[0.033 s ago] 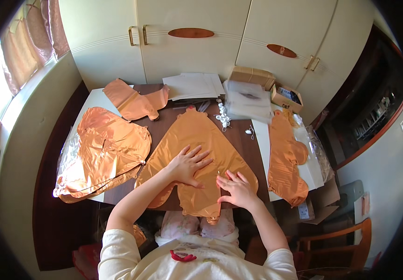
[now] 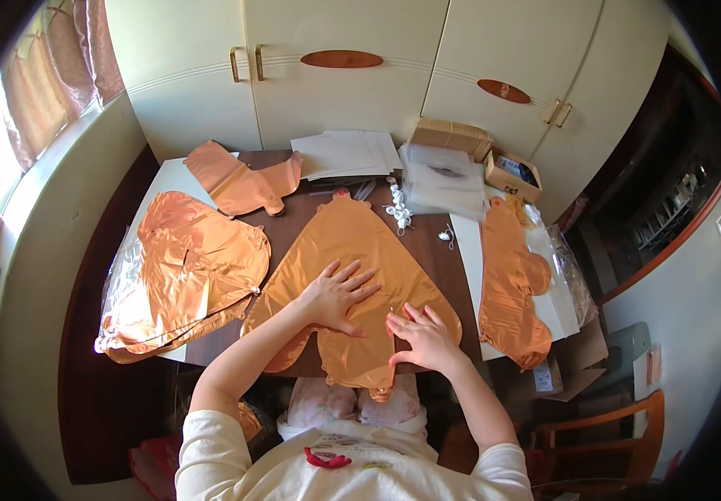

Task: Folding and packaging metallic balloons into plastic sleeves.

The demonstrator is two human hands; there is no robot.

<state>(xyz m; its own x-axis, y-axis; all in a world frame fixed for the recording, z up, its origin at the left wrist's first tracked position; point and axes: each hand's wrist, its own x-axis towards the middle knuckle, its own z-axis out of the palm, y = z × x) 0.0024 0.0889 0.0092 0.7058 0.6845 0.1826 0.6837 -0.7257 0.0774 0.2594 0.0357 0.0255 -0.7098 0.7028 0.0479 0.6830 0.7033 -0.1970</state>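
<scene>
A flat, uninflated orange foil balloon (image 2: 356, 238), broad in shape with a narrow end toward me, lies across the middle of the table. My left hand (image 2: 339, 294) rests flat on it, fingers spread. On its right part lies my right hand (image 2: 424, 336), fingers apart; a small pale bit shows by its fingertips, too small to name. The balloon's near end (image 2: 381, 392) hangs over the table edge above my lap. To the left is a pile of similar foil balloons (image 2: 197, 259). Another folded foil balloon (image 2: 239, 179) sits behind that pile, and more foil balloons (image 2: 511, 292) lie at the right.
White sheets (image 2: 344, 156) lie at the back, beside a stack of clear plastic bags (image 2: 444, 179). A cardboard box (image 2: 452, 134) and a small open box (image 2: 513, 177) stand at the back right. White cord bundles (image 2: 398, 207) lie near the bags. A wooden chair (image 2: 602, 424) is at the lower right.
</scene>
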